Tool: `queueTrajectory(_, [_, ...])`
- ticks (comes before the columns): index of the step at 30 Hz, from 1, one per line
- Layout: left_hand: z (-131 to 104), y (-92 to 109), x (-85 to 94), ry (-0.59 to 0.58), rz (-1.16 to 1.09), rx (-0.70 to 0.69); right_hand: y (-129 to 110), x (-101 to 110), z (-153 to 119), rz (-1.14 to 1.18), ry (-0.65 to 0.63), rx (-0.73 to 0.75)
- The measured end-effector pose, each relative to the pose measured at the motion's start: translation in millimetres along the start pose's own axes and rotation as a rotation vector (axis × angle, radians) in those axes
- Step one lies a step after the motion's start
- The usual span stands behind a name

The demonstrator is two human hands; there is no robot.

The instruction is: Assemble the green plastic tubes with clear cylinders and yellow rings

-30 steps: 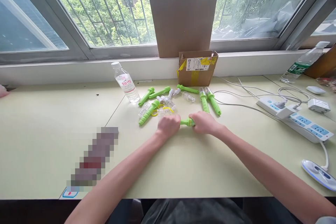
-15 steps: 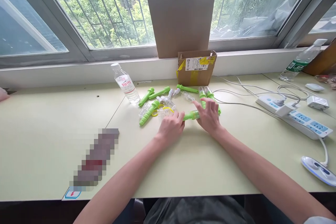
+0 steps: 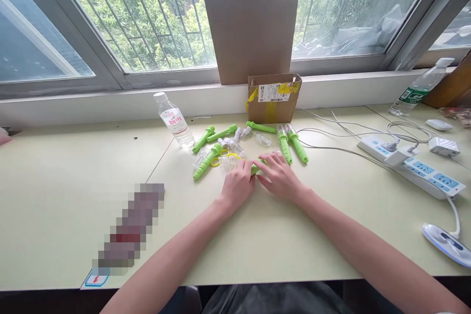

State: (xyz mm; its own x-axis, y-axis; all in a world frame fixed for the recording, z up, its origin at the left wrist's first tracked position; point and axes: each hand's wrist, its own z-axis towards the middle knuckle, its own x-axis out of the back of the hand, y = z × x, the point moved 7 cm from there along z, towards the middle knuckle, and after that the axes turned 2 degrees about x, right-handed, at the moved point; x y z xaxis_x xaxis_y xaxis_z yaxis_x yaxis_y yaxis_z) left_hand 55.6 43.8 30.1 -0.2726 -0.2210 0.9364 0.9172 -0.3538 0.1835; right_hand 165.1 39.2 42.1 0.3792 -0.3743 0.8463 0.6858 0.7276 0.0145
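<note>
Close together over the middle of the table, my left hand (image 3: 239,184) and my right hand (image 3: 279,176) are both closed on one green plastic tube (image 3: 255,169). Most of that tube is hidden by my fingers. Two green tubes with clear ribbed caps (image 3: 284,144) (image 3: 296,143) lie just beyond my right hand. To the left of my left hand are a green tube (image 3: 207,162), a clear ribbed cap (image 3: 201,157) and yellow rings (image 3: 214,162). Behind lie more green tubes (image 3: 222,133), small white parts (image 3: 246,131) and another clear cap (image 3: 261,138).
An open cardboard box (image 3: 272,108) stands at the back. A water bottle (image 3: 174,121) is behind left, another (image 3: 421,87) far right. Cables and a power strip (image 3: 412,164) lie right, with a white device (image 3: 447,243) near the edge. A blurred dark object (image 3: 132,225) lies left.
My right hand has swung down and inward beside my left hand, now covering the clear end of the held tube. The two capped tubes behind it are more exposed.
</note>
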Motion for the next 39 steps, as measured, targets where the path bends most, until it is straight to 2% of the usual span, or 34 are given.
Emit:
queueTrajectory(5, [-3, 6, -0.5, 0.008, -0.072, -0.045, 4, -5, 0, 0.045, -0.044, -0.007])
queueTrajectory(14, [-9, 29, -1.0, -0.021, -0.149, -0.316, 27, -18, -6, 0.012, -0.043, -0.103])
queueTrajectory(21, [-13, 40, -2.4, -0.031, -0.158, -0.461, 49, -7, -9, -0.075, 0.023, -0.298])
queueTrajectory(24, [-12, 37, -4.7, 0.006, -0.118, -0.435, 46, -2, -10, -0.016, 0.070, -0.308])
queueTrajectory(28, [-7, 26, -7.6, 0.043, -0.151, -0.360, 31, -2, -8, 0.056, 0.092, -0.214])
queueTrajectory(31, [-6, 24, -7.8, 0.036, -0.208, -0.378, 26, -6, -7, 0.050, 0.045, -0.198])
queueTrajectory(39, [-6, 26, -9.4, -0.026, -0.158, -0.364, 36, -15, -10, -0.040, -0.124, -0.304])
